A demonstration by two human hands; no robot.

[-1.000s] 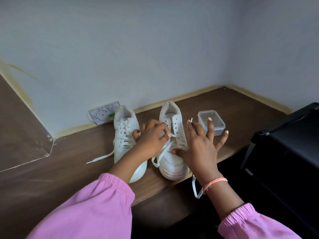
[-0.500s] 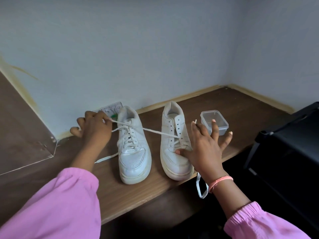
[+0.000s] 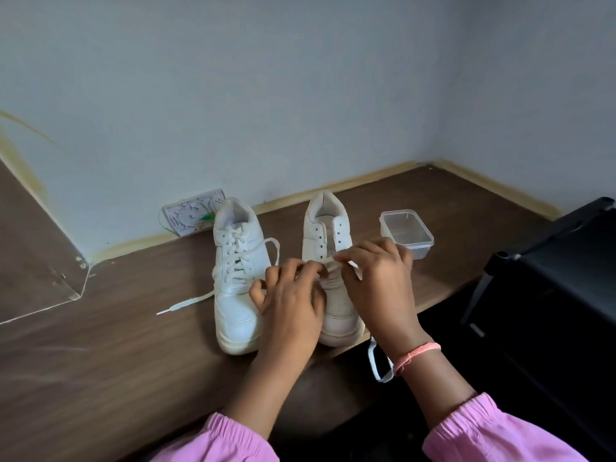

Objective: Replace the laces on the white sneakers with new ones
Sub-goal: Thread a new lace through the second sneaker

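Observation:
Two white sneakers stand side by side on the brown desk [image 3: 110,355], toes toward me. The left sneaker [image 3: 237,278] is laced, with one lace end [image 3: 186,303] trailing left on the desk. The right sneaker [image 3: 328,241] has bare upper eyelets. My left hand [image 3: 291,308] and my right hand [image 3: 378,285] are over its middle, each pinching a part of the white lace [image 3: 328,261] at fingertip level. A loop of lace [image 3: 376,365] hangs off the desk edge below my right wrist.
A clear plastic box [image 3: 407,233] sits right of the sneakers. A wall socket plate [image 3: 186,211] is behind the left sneaker. A black plastic stool or rack [image 3: 550,288] stands at the right, beyond the desk's front edge. Walls close the back and right.
My left hand, which had pulled the lace far out to the left past the left sneaker, has come back to the right sneaker. My right hand has closed its spread fingers onto the lace.

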